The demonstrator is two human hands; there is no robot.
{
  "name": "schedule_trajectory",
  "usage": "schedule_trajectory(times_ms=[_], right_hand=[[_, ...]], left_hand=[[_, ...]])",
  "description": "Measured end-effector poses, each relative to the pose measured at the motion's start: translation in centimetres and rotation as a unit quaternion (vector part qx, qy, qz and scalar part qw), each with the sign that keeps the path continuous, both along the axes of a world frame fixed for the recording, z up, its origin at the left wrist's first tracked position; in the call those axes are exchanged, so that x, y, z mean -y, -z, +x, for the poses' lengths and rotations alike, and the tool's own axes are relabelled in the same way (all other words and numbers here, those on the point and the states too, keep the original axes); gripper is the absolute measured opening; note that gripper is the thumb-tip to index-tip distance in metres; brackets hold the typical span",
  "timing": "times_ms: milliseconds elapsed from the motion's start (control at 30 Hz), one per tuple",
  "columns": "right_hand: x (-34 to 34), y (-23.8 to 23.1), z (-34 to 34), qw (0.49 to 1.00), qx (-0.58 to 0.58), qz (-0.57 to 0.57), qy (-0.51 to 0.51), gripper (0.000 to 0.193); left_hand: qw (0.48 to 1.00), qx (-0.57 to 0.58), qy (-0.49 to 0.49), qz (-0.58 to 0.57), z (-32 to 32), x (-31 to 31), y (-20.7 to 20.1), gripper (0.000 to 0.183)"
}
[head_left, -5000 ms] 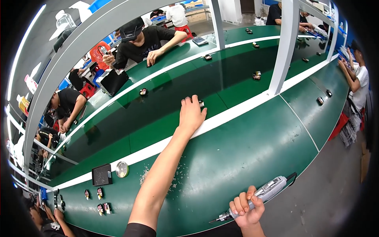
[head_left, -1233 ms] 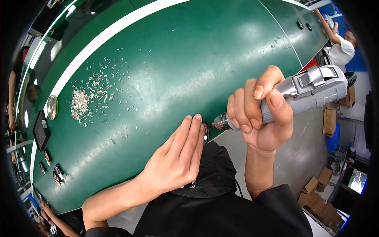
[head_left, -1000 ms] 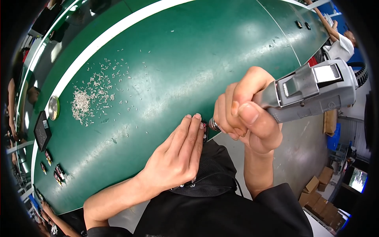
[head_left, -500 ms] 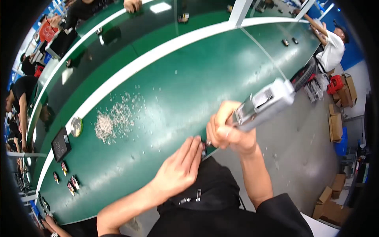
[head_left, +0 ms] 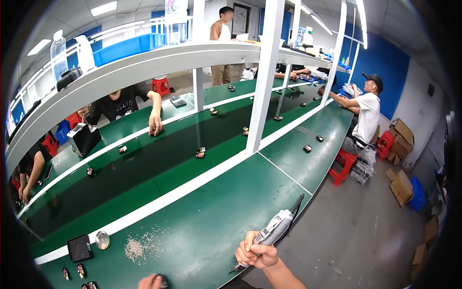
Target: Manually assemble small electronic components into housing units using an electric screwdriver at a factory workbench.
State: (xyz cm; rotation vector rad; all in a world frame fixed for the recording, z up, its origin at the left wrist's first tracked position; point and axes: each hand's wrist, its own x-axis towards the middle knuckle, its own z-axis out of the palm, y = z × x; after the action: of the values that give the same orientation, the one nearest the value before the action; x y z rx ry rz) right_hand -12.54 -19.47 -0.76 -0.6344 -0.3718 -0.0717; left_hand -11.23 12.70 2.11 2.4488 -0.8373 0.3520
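My right hand (head_left: 256,250) is wrapped round a grey electric screwdriver (head_left: 276,227), whose tip points down to the table's front edge. A black ridged cord sleeve (head_left: 297,204) runs from its upper end. Low in the view, my left hand (head_left: 151,282) is partly cut off by the lower edge. Its fingers are at a small dark piece (head_left: 164,282), blurred and only partly seen. Beyond that hand a scattered heap of tiny pale metal pieces (head_left: 137,249) lies on the green table (head_left: 211,216). Beside the heap are a round tin (head_left: 102,240) and a black tray (head_left: 80,248).
Several small dark assemblies (head_left: 81,270) lie at the near left. A white post (head_left: 263,82) rises from the table's far edge, under a long shelf (head_left: 144,58). Past it a dark belt (head_left: 168,149) carries more assemblies. A co-worker (head_left: 368,106) sits at right; another's hand (head_left: 155,124) is across the belt.
The view has tipped up, bringing shelf and co-workers into sight. My left hand has moved left, away from the screwdriver. My right hand still grips it.
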Motion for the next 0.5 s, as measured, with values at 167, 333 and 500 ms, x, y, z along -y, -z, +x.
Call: schedule_trajectory(times_ms=[167,333,500], right_hand=[[-0.9,2.3,0.7,0.993,-0.088,0.079,0.027,0.010],[-0.8,2.7,1.2,0.985,-0.131,0.084,0.079,0.012],[-1.0,3.8,1.7,0.983,-0.130,0.109,0.076,0.011]], left_hand=[[0.940,0.108,-0.293,0.134,2.4,-7.8,1.8,0.037],[0.947,0.077,-0.310,0.034,4.4,-5.9,1.1,0.041],[0.991,0.027,-0.131,-0.025,5.1,0.0,0.7,0.024]])
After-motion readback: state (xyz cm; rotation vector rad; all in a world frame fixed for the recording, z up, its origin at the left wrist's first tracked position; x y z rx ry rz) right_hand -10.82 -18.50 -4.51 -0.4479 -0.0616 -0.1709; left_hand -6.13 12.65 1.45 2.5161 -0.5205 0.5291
